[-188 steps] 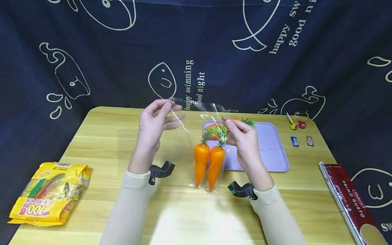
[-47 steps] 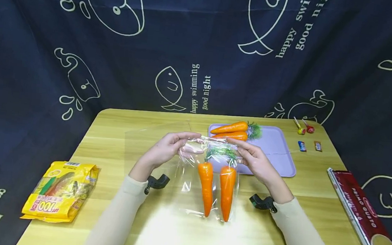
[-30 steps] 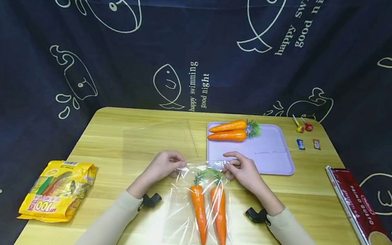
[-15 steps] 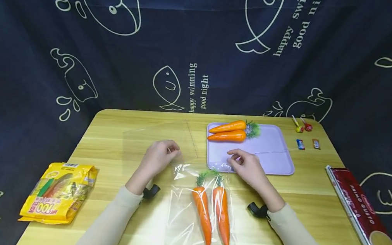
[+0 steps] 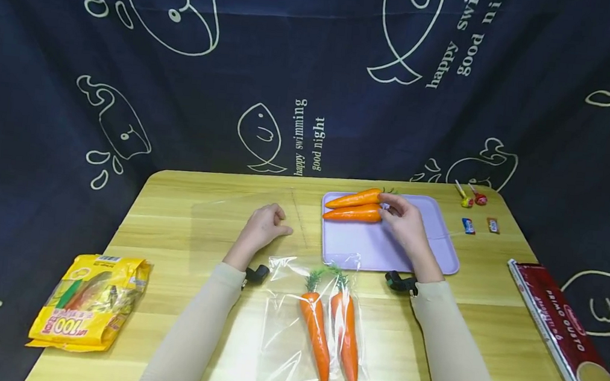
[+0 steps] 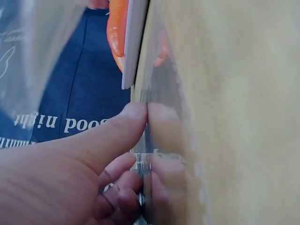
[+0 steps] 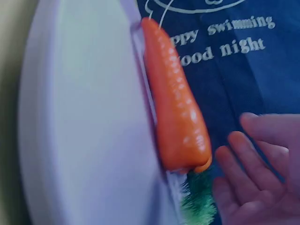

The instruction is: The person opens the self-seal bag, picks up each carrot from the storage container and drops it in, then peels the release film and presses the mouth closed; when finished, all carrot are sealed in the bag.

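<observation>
My right hand [image 5: 408, 224] hovers over the leafy end of two orange carrots [image 5: 354, 212] on the lilac tray [image 5: 354, 246]. In the right wrist view its fingers [image 7: 248, 161] are spread beside the carrot's green top [image 7: 199, 197], with a gap to the carrot. My left hand [image 5: 265, 228] is low over the table left of the tray, near a flat clear sheet [image 5: 243, 209]. It holds nothing, and its thumb [image 6: 126, 122] reaches down to the shiny tabletop. In front lies a clear plastic bag [image 5: 281, 334] with two carrots [image 5: 315, 336] inside, leaves toward its upper edge.
A yellow snack packet [image 5: 89, 302] lies at the left edge. Two lollipops [image 5: 473, 199] and two small wrapped sweets [image 5: 480, 226] lie at the back right. A long dark red spaghetti pack [image 5: 564, 334] runs along the right side. A patterned dark cloth [image 5: 228, 75] hangs behind the table.
The bag with two carrots came down from both hands, was laid flat on the table and let go. My right hand moved up to the tray's carrots; my left drifted up and right.
</observation>
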Motion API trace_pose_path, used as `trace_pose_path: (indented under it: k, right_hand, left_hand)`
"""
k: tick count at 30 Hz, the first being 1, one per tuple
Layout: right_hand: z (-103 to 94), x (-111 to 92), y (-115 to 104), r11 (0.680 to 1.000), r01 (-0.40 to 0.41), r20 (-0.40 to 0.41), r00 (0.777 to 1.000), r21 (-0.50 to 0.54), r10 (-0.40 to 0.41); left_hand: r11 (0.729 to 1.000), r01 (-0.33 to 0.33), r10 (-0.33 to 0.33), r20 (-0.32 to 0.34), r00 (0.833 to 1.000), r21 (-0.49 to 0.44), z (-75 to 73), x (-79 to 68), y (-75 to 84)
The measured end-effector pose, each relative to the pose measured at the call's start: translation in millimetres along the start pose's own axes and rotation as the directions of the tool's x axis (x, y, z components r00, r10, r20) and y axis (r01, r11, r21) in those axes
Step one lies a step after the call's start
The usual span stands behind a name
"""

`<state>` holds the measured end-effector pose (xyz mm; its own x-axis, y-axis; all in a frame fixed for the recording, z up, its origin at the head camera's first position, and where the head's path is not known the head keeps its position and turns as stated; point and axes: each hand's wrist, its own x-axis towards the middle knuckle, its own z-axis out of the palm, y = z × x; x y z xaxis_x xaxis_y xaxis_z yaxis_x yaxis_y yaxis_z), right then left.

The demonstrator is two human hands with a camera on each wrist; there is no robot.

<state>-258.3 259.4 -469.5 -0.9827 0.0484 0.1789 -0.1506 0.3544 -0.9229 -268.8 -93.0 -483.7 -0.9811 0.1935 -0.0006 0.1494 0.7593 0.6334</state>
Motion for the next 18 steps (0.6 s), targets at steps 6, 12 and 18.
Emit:
trace_pose_path:
  k: [6, 12, 18]
  right_hand:
    - [2.3, 2.1, 11.6, 0.967, 0.041, 0.062, 0.998, -0.250, -0.026]
    - [4.7, 0.6, 15.2, 0.906, 0.089, 0.085, 0.995, -0.413, -0.059]
    - [3.3, 0.2, 14.7, 0.887, 0.096, 0.097, 0.994, -0.452, -0.058]
  left_hand:
    - [0.990, -0.117, 0.119, 0.012, 0.993, -0.083, -0.6, -0.3, -14.1]
    - [0.985, -0.140, 0.139, -0.019, 0.990, -0.096, 0.1, -0.3, -17.6]
    - [0.988, -0.113, 0.109, -0.038, 0.993, -0.105, 1.1, 0.2, -16.6]
